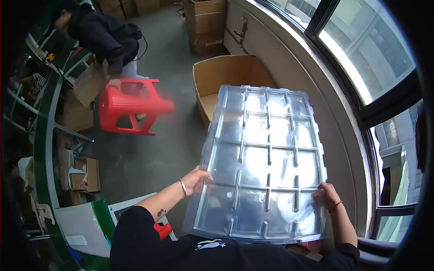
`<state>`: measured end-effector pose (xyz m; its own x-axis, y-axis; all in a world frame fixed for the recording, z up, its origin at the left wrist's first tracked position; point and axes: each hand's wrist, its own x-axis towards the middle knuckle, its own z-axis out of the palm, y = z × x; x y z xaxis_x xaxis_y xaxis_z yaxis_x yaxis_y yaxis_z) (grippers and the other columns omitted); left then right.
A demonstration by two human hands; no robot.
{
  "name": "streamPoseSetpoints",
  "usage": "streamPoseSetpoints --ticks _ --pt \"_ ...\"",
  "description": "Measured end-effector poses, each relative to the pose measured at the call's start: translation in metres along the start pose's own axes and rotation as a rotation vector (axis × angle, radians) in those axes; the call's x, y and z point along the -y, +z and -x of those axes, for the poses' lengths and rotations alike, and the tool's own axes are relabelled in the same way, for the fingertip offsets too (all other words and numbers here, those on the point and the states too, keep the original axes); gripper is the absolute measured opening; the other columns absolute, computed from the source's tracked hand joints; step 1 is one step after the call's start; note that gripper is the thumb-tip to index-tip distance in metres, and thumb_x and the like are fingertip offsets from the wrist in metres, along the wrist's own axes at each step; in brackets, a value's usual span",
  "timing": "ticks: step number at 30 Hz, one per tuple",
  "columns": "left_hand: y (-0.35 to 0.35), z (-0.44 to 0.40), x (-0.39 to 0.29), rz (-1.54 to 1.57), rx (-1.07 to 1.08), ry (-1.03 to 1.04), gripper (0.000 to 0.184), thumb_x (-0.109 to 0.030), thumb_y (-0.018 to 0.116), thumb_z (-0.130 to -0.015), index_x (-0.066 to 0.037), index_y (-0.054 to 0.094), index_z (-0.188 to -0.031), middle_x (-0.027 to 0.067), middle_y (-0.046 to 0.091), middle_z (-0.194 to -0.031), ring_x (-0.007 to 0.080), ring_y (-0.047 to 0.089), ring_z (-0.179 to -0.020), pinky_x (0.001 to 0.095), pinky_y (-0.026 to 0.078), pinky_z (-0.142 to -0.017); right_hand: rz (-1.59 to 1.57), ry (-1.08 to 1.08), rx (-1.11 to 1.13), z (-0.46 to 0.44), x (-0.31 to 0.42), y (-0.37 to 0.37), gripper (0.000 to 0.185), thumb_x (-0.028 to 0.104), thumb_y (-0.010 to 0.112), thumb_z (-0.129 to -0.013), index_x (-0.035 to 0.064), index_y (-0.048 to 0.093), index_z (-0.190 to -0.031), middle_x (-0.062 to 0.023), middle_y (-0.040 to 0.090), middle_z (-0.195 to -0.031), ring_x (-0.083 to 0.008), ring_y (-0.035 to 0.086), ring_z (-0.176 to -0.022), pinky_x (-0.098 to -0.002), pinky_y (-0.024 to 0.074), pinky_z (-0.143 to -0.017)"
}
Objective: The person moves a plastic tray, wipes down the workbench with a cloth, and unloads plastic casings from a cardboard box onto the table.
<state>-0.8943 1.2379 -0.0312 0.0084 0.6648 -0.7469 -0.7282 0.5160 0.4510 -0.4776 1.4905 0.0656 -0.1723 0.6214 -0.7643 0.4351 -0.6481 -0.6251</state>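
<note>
A large clear plastic tray, moulded into a grid of shallow compartments, is held up in front of my body. My left hand grips its left edge, fingers partly hidden by the plastic. On the opposite edge, my right hand is closed around the rim. The tray's near end lies against my black shirt, while its far end overlaps an open cardboard box on the floor. Whether there is a single tray or a nested stack I cannot tell.
To the left, a person in dark clothes carries a red plastic stool sideways. Stacked cartons stand against the wall at the back. Windows line the right side. A green-edged workbench runs along the left, near a small open carton.
</note>
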Motion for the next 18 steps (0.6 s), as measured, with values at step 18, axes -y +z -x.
streamPoseSetpoints --ticks 18 --pt "-0.015 -0.082 0.087 -0.062 -0.139 0.554 0.06 -0.001 0.062 -0.071 -0.012 0.031 -0.121 0.0107 0.059 -0.089 0.0246 0.062 -0.086 0.0407 0.05 -0.075 0.098 -0.578 0.195 -0.202 -0.038 -0.009 0.021 0.019 0.056 -0.08 0.0017 0.052 -0.092 -0.0062 0.054 -0.075 -0.0157 0.055 -0.066 -0.0273 0.0473 -0.058"
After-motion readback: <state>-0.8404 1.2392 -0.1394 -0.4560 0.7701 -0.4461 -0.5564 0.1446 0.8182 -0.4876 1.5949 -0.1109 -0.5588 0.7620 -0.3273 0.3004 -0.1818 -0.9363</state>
